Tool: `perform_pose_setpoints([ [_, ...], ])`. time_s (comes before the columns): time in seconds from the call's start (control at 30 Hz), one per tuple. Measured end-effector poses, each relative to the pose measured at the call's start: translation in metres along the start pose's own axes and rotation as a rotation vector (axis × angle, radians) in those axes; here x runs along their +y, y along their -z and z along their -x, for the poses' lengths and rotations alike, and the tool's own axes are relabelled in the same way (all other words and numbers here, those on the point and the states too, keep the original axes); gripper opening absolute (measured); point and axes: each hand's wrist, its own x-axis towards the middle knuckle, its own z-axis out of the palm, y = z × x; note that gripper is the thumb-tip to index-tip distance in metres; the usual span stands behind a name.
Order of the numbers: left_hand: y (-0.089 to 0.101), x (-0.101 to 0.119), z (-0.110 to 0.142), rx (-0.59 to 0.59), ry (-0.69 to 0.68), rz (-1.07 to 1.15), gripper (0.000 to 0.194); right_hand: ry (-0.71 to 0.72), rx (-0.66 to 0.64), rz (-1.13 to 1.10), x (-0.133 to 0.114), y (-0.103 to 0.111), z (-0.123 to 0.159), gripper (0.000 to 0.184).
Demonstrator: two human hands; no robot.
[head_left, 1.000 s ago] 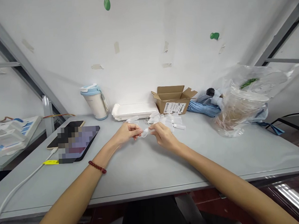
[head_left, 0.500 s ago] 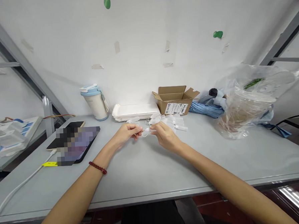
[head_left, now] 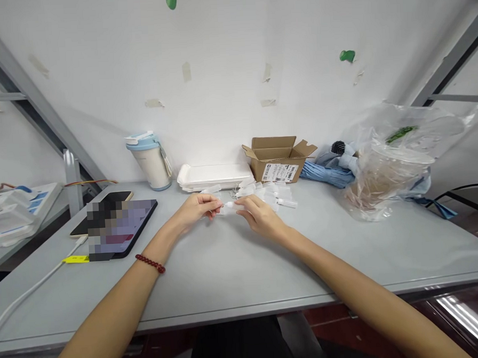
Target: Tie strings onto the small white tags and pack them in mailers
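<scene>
Table: flat grey surface (head_left: 212, 282)
Box: open brown cardboard box (head_left: 276, 158), white label's print unreadable
Right hand (head_left: 261, 216): pinching small translucent white plastic piece (head_left: 229, 205)
Left hand (head_left: 196, 210): pinching its other end
Piece: between hands, ends finger-hidden

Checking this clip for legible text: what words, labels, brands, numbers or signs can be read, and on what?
No text can be read.
White label on the cardboard box: print too small.
Yellow tag: marks blurred.
Tumbler: faint print, too small.
Front phone screen: partly pixelated, nothing legible.
</scene>
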Motion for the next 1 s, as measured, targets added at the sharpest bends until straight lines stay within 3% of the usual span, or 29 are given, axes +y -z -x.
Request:
perform_pose_setpoints([
  [0.23,0.036,-0.011,-0.008,0.348,-0.044,0.073,0.03,-0.128,-0.045,0.016,0.017,0.005,0.003,0.016],
  [0.37,0.044,-0.022,-0.014,0.502,-0.014,0.085,0.032,-0.171,-0.063,0.083,0.027,0.009,0.002,0.013],
  [0.67,0.041,-0.032,-0.02,0.519,0.04,0.036,0.023,-0.207,-0.172,0.245,0.041,0.009,0.003,0.018],
  [1.0,0.036,-0.029,-0.019,0.557,0.065,-0.084,0.016,-0.214,-0.189,0.26,0.043,0.008,0.004,0.019],
])
